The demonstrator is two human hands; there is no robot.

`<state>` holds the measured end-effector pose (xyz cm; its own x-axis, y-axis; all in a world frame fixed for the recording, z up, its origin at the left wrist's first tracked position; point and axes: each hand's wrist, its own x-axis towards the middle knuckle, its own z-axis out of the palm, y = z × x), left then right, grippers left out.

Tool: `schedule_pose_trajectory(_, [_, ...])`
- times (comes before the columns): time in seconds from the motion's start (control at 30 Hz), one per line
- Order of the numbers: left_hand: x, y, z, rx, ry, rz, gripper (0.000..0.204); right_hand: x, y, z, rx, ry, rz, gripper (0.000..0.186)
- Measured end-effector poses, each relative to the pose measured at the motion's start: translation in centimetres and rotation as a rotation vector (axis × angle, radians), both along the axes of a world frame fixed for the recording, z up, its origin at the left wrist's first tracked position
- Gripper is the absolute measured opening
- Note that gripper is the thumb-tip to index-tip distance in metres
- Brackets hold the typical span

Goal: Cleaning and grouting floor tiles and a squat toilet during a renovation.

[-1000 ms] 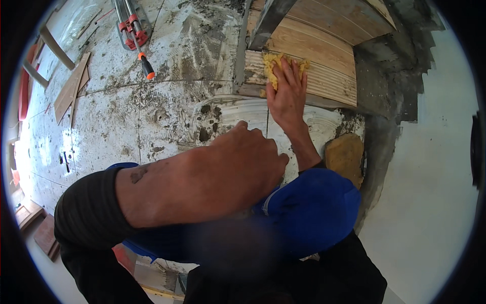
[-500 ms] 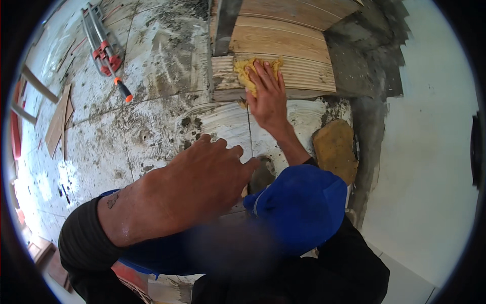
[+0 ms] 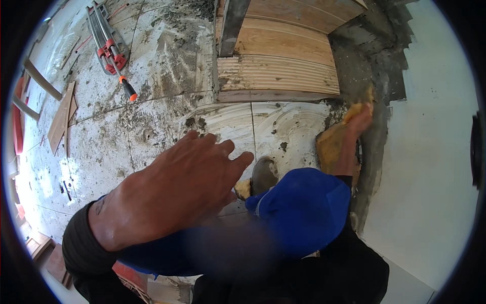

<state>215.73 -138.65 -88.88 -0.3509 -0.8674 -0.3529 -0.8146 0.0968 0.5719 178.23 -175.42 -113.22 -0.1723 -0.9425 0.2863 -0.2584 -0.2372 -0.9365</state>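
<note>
My right hand (image 3: 358,121) is closed around a crumpled yellow cloth (image 3: 369,99), at the foot of the wall on the right. Below it lies a yellow-brown, irregular shape (image 3: 331,144), partly covered by my wrist; its kind I cannot tell. Left of that hand is a step with wood-look tiles (image 3: 283,40) and a ribbed front strip (image 3: 288,71), which carries some grey smears. Close to the camera, my left hand (image 3: 177,187) hangs back-up above my blue-clad leg, its bent fingers apart and nothing seen in it. The fingertips are partly hidden.
A red-and-silver tile cutter (image 3: 109,50) with an orange-and-black handle lies at the upper left. Tile pieces (image 3: 62,119) lie near chair-like legs (image 3: 43,83). A grey upright post (image 3: 233,25) stands on the step. Mortar smears the floor (image 3: 172,66). A pale wall (image 3: 430,167) rises right.
My right hand has moved off the ribbed strip, rightward and toward me, taking the yellow cloth along. My left hand has barely shifted.
</note>
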Motion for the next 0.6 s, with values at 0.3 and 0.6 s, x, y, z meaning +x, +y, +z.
schedule_pose_trajectory(0.3, [-1.9, -3.9, -1.7, 0.137, -0.014, -0.112, 0.062, 23.6, 18.2, -3.0, -0.537, 0.626, 0.483, 0.041])
schedule_pose_trajectory(0.6, [0.3, -2.5, -1.8, 0.145, -0.081, 0.13, 0.068, 12.3, 4.8, -7.2, -0.917, 0.752, 0.354, 0.041])
